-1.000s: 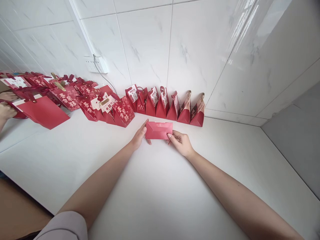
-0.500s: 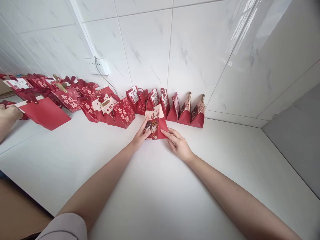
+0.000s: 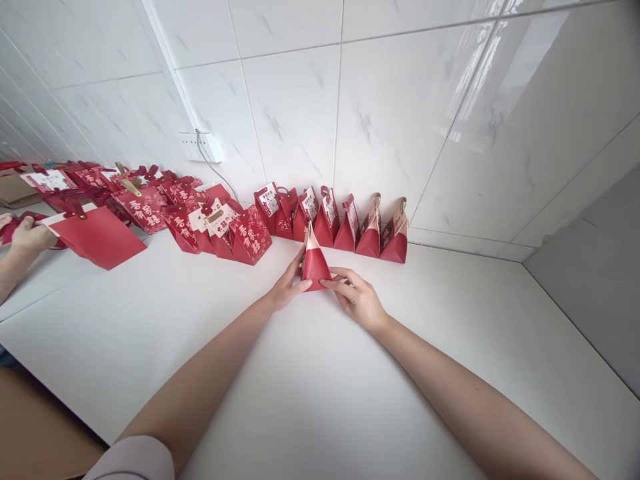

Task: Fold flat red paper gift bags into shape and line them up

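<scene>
A small red paper gift box (image 3: pixel 315 263) with a pale top stands upright on the white counter (image 3: pixel 310 400), narrow side toward me. My left hand (image 3: pixel 289 287) pinches its left side, thumb in front, fingers behind. My right hand (image 3: pixel 356 297) presses the lower right side with fingertips closed on it. Just behind stands a row of finished red gift boxes (image 3: pixel 345 227) against the tiled wall.
More red gift boxes and bags (image 3: pixel 200 220) crowd the counter's back left, with a large red bag (image 3: pixel 97 233) lying there. Another person's hand (image 3: pixel 25 233) works at the far left. A wall socket with a cable (image 3: pixel 203 145) hangs above.
The box lay flat as a folded red sheet, then was raised and turned; now it stands upright with its narrow side toward me. My view has tilted slightly.
</scene>
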{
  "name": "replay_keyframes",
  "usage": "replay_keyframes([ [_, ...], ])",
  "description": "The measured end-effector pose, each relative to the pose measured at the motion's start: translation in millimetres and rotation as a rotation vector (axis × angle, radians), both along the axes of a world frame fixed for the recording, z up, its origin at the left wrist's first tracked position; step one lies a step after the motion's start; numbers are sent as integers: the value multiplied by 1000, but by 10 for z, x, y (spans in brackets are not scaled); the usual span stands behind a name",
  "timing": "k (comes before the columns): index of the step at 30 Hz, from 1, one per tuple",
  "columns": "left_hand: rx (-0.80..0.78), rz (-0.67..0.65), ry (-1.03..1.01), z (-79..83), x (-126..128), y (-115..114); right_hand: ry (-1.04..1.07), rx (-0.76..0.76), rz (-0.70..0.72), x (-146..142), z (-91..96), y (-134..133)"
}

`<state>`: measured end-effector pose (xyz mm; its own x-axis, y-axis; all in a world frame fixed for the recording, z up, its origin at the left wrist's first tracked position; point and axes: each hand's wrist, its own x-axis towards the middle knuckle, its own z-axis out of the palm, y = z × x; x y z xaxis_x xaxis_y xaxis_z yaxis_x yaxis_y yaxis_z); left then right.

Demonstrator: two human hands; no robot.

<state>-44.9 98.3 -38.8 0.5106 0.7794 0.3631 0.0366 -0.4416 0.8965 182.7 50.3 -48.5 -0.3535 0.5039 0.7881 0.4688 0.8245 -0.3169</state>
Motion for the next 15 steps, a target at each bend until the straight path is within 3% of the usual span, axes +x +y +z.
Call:
replay_keyframes([
  [5, -51, 21, -8, -54, -28, 48, -42, -16, 18, -1, -9, -18],
  [8, -64, 15, -14, -52, -45, 56, -47, -8, 41, 22, 180, -42],
  [10, -69, 8, -6, -41, -50, 56, 17, 57, 43, 58, 508, -122],
  [12, -70, 11, 14, -38, -54, 61, 140, 113, 47, 124, 985, -316],
  [15, -66, 25, 19, -66, -67, 82, 186, 164, 219, 314, 1692, -857],
])
